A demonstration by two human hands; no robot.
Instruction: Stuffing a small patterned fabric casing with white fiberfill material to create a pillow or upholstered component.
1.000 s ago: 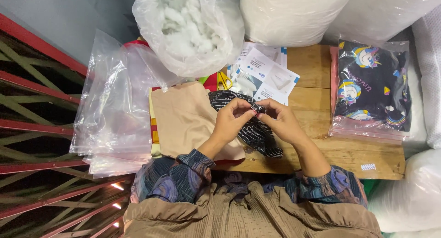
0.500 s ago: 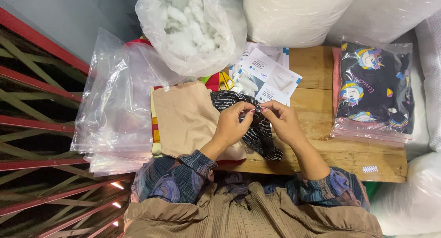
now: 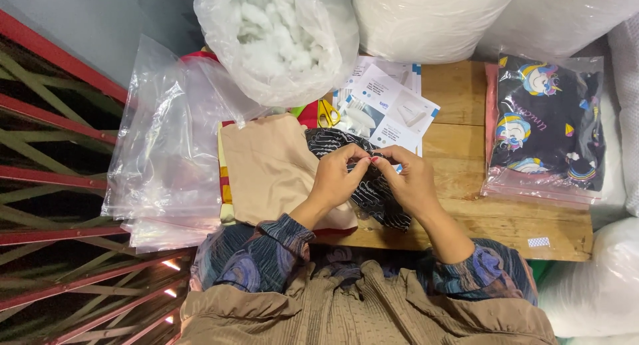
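A black cloth with white squiggly lines point(image 3: 373, 195) lies crumpled on the wooden table point(image 3: 466, 218) in front of me. My left hand point(image 3: 339, 178) and my right hand point(image 3: 409, 178) meet above it, fingertips pinched together on the cloth's upper edge. A beige fabric piece point(image 3: 273, 172) lies just left of my left hand, over yellow and red cloth. Patterned sleeves cover both my forearms.
Yellow-handled scissors point(image 3: 326, 112) lie behind the cloth beside printed white cards point(image 3: 393, 109). A clear bag of white stuffing point(image 3: 279, 39) stands at the back. Empty clear bags point(image 3: 166, 152) pile up left. A bagged unicorn-print cloth point(image 3: 546, 125) lies right. Large white sacks point(image 3: 426, 15) surround the table.
Both hands stay pinched on the black patterned cloth; the fingers shift slightly along its edge. Nothing else has moved.
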